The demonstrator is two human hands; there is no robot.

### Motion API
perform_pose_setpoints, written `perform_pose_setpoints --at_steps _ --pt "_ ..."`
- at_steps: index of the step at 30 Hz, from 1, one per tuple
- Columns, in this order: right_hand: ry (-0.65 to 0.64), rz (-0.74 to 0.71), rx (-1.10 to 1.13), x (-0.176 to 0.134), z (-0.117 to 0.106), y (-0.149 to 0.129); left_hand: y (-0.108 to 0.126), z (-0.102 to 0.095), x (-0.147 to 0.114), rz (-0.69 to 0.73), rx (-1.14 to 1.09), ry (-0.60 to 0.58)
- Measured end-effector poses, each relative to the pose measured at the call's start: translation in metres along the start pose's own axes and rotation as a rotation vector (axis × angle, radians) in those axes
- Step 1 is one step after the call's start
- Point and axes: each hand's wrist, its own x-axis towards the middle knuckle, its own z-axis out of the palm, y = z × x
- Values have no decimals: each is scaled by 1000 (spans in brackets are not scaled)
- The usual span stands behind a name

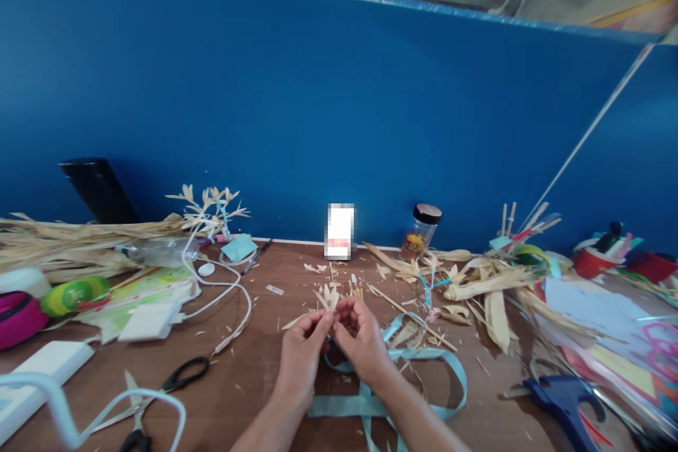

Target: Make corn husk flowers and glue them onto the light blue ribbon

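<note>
Pale dried husk petals form a small corn-husk flower (329, 296), upright just above my fingertips. My left hand (306, 349) pinches its base between thumb and fingers. My right hand (363, 339) is closed at the same spot, its fingertips meeting the left ones; the flower's lower end is hidden in the fingers. A light blue ribbon (347, 406) lies in loops on the table under and to the right of my hands. Beside it are a thin stick (389, 299), husk scraps and a finished-looking flower sprig (426, 286) with blue-wrapped stems.
On the brown table (254, 381) lie black-handled scissors (138, 402), a white cable (248, 304) and a blue glue gun (564, 395). At the back stand a blurred-out upright screen (340, 232), a lidded jar (418, 233) and a husk-flower branch (215, 212). A blue partition (296, 99) rises behind.
</note>
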Motion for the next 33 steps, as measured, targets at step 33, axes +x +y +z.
perform_pose_setpoints --at_steps 33 --pt "0 -35 -144 -1 -2 1 2 1 1 -104 -107 62"
